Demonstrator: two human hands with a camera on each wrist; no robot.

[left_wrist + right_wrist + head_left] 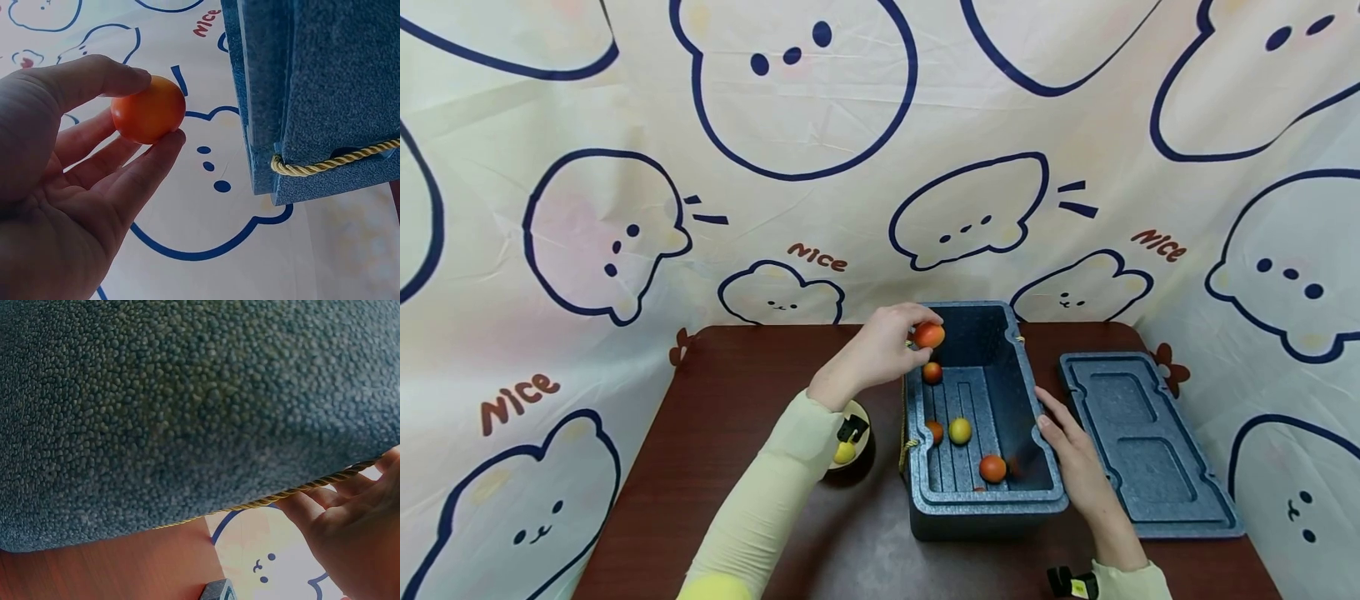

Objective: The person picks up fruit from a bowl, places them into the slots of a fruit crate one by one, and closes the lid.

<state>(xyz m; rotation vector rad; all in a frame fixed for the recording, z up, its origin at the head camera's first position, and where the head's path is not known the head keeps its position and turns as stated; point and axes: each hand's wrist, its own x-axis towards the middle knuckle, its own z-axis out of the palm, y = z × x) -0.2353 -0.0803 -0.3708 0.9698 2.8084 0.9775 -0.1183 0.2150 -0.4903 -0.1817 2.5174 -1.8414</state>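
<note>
My left hand (883, 350) holds a small, glossy orange-red tomato (928, 335) over the far left of the blue foam box (1045, 475). In the left wrist view the tomato (150, 111) sits between thumb and fingertips, beside the box's outer wall (337, 81). Inside the box lie several round fruits, among them an orange-red one (992, 468), a smaller red one (932, 372) and a yellow one (959, 431). My right hand (1075, 462) touches the box's right rim with fingers fairly straight; in the right wrist view its fingers (306, 509) are near a gold rope (275, 501).
The blue box lid (1150, 450) lies flat on the brown table (715, 467), right of the box. A round container (863, 408) with a yellow fruit (845, 452) stands to the left, partly hidden by my left wrist. A printed cloth (820, 208) hangs behind.
</note>
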